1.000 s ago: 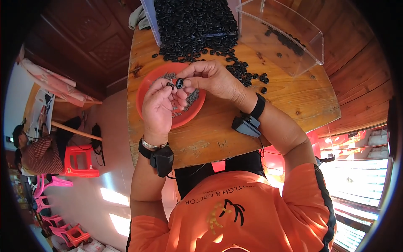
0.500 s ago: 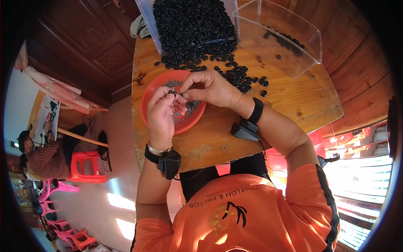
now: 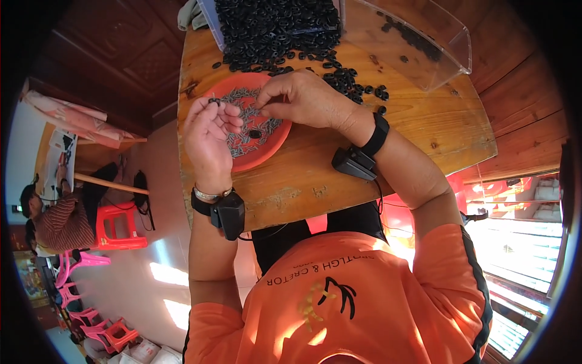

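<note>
My left hand (image 3: 209, 142), palm up at the left side of the bowl, pinches a small black oval plastic piece (image 3: 214, 101) between thumb and forefinger. A thin grey pin seems to stick up from that piece. Over the bowl, the thumb and forefinger of my right hand (image 3: 306, 100) come close together just above the grey pins; whatever lies between the tips is too small to make out. The orange-red plastic bowl (image 3: 267, 153) holds many short grey screw-like pins (image 3: 242, 145). One black piece (image 3: 254, 134) lies among them.
Behind the bowl, a tipped clear bin (image 3: 212, 27) spills a heap of black pieces (image 3: 279, 30) onto the wooden table (image 3: 418, 130). A transparent tray (image 3: 451, 73) with more pieces lies at the far right. Another person (image 3: 63, 218) sits at the left beside a red stool (image 3: 121, 227).
My hands have drawn apart, the left moving left with the black piece. The right has shifted slightly up and left over the pins. A black piece in the bowl now shows.
</note>
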`<move>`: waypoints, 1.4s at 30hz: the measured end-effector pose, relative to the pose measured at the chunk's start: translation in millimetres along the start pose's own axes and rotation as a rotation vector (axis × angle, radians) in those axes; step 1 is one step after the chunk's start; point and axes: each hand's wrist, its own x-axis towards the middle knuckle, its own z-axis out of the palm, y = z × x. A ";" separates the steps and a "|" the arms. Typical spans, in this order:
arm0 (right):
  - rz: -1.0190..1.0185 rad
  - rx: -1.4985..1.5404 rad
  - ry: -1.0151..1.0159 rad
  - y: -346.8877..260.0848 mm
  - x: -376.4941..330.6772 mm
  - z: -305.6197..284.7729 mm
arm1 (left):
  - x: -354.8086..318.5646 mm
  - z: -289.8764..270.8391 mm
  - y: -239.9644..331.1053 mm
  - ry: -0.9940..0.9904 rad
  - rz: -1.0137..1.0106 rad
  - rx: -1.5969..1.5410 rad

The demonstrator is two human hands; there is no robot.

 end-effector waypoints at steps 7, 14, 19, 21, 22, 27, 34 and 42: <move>0.007 -0.371 -0.227 -16.5 2.7 27.5 | -2.3 -2.2 1.8 -0.011 0.026 -0.039; -0.025 -0.351 -0.183 -12.7 4.7 36.9 | -3.2 -5.2 5.3 -0.026 0.047 -0.041; -0.008 -0.170 -0.100 -9.2 6.0 36.8 | -2.9 -2.0 4.0 -0.006 0.026 -0.035; -0.011 -0.115 -0.088 -9.4 6.6 36.4 | -2.8 -2.4 3.5 0.005 0.012 -0.030; -0.012 -0.063 -0.076 -10.1 6.8 35.5 | -2.4 -3.4 2.8 -0.004 0.013 -0.021; 0.047 0.091 -0.002 -14.1 3.8 30.8 | -2.5 -3.7 0.2 -0.025 -0.014 -0.007; 0.081 0.709 0.053 -3.4 5.0 35.2 | -1.9 -4.8 -1.5 -0.071 0.022 -0.174; 0.242 0.995 0.021 -8.3 4.5 36.5 | -2.1 -6.3 0.8 -0.047 0.058 -0.291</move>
